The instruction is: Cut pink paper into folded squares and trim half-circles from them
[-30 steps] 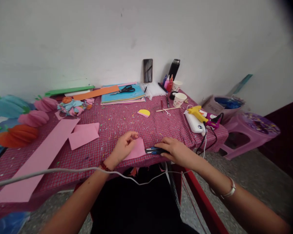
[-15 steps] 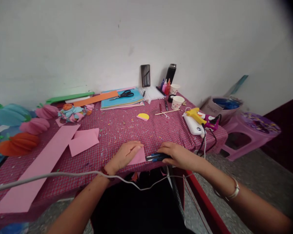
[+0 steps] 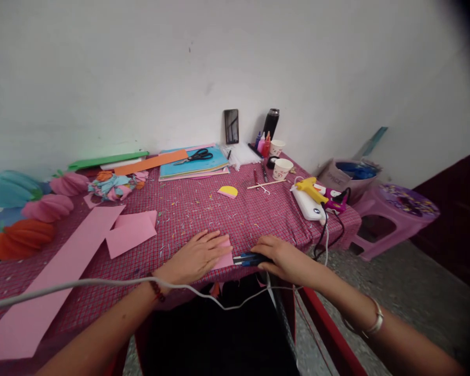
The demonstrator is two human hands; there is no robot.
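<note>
My left hand (image 3: 198, 256) lies flat with its fingers stretched over a small pink paper piece (image 3: 224, 255) at the table's front edge, covering much of it. My right hand (image 3: 280, 257) is wrapped round a blue-and-black stapler (image 3: 250, 259), whose front end points left and meets the right edge of the pink paper. My palm hides the stapler's rear. A yellow half-round paper piece (image 3: 228, 191) with a pink lower edge lies beyond my hands.
Pink sheets (image 3: 131, 232), a long pink strip (image 3: 58, 282) and paper pumpkins (image 3: 19, 237) lie left. Scissors (image 3: 196, 156) rest on coloured paper (image 3: 215, 159). A yellow glue gun (image 3: 311, 189) and paper cup (image 3: 282, 169) stand right. A white cable (image 3: 113, 282) crosses in front.
My left hand has flattened and spread its fingers over the pink paper, where it was more curled before. My right hand keeps hold of the stapler. The view has shifted slightly.
</note>
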